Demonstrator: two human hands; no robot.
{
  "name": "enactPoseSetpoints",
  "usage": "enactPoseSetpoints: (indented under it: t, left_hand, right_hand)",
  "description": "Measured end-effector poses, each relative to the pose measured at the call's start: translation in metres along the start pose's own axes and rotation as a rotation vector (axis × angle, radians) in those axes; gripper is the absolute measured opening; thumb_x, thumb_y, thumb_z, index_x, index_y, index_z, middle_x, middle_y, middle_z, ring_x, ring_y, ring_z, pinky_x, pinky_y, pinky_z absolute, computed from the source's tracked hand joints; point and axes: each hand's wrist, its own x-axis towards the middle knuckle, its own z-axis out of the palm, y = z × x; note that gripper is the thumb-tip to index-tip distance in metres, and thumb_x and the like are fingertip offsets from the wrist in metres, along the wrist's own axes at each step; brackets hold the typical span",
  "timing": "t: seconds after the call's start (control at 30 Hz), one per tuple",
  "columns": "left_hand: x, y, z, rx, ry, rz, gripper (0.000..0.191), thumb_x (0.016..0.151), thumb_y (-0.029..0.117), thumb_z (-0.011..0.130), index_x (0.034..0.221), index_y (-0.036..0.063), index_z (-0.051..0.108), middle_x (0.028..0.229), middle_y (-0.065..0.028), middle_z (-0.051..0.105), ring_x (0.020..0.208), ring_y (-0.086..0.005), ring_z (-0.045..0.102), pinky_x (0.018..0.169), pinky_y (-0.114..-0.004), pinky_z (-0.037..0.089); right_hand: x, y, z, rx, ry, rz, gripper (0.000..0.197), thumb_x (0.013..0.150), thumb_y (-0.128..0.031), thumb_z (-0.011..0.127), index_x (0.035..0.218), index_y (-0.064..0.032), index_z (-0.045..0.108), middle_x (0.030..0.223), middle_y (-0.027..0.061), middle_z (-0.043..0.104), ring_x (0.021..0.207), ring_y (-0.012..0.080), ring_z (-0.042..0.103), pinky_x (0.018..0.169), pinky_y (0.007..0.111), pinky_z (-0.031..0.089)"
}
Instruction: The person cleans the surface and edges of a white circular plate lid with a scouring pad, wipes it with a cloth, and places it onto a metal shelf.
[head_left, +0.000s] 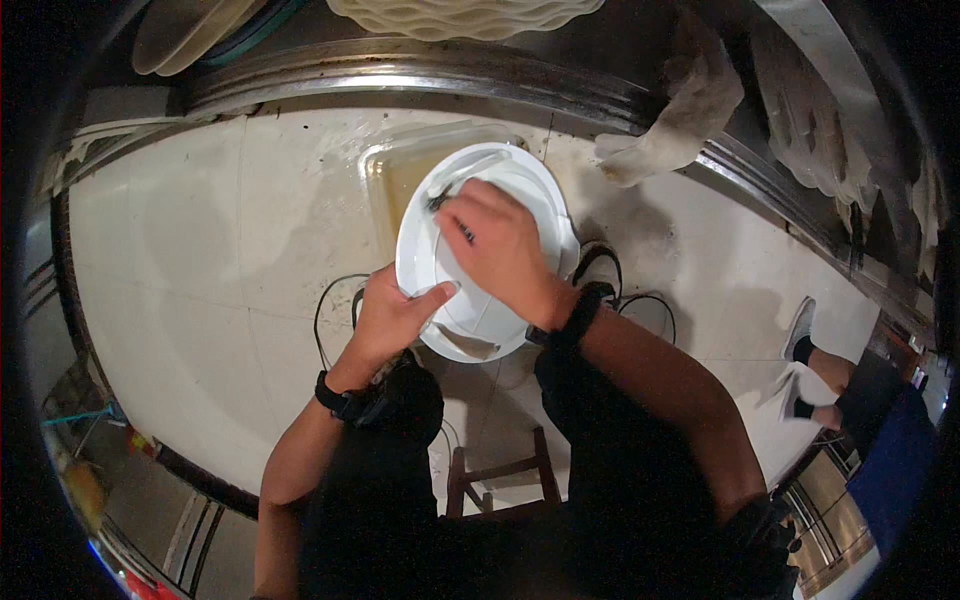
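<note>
My left hand (397, 306) grips the near left rim of a white round plastic dish (480, 306), its thumb lying over the inner face. The dish is tilted and held above the floor between my knees. Inside it, my right hand (495, 229) is closed around a dark scourer (436, 201). Only bits of the scourer show between the fingers, and its full shape is hidden. Partly covered by the dish, a clear plastic tub (379, 180) with yellowish liquid stands on the floor.
Wet-looking tiles (187, 225) cover the floor. A metal ledge (420, 79) runs across the far side, with a wavy pale container (465, 16) above it. A grey cloth (675, 127) hangs at the right. Another person's feet (806, 375) are at far right; a wooden stool (502, 472) is below me.
</note>
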Motion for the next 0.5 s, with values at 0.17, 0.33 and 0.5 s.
enactPoseSetpoints:
  t: [0.17,0.33,0.5]
  left_hand:
    - [-0.002,0.004,0.002,-0.027,0.03,-0.009,0.03,0.09,0.011,0.077,0.115,-0.0038,0.07,0.101,-0.0081,0.077,0.092,-0.0128,0.07,0.082,-0.031,0.056]
    - [-0.005,-0.016,-0.003,0.067,0.002,0.068,0.031,0.09,0.012,0.078,0.114,-0.0041,0.07,0.099,-0.0084,0.077,0.091,-0.0126,0.07,0.081,-0.031,0.057]
    - [-0.003,-0.002,0.004,0.002,0.05,0.025,0.025,0.09,0.011,0.077,0.11,-0.0028,0.07,0.096,-0.0073,0.077,0.088,-0.012,0.07,0.078,-0.031,0.056]
  right_hand:
    - [0.002,0.02,-0.005,-0.042,0.027,0.053,0.003,0.085,-0.005,0.072,0.087,-0.0035,0.069,0.085,0.0103,0.064,0.08,0.0316,0.066,0.069,0.039,0.054]
    - [-0.017,-0.024,0.007,-0.062,-0.159,-0.283,0.006,0.081,-0.007,0.072,0.081,-0.0064,0.065,0.081,0.0082,0.059,0.076,0.0286,0.063,0.065,0.04,0.053]
    - [0.002,-0.003,0.0,-0.222,-0.096,-0.175,0.007,0.074,-0.013,0.067,0.077,-0.0104,0.06,0.087,0.0058,0.055,0.082,0.025,0.064,0.062,0.038,0.057]
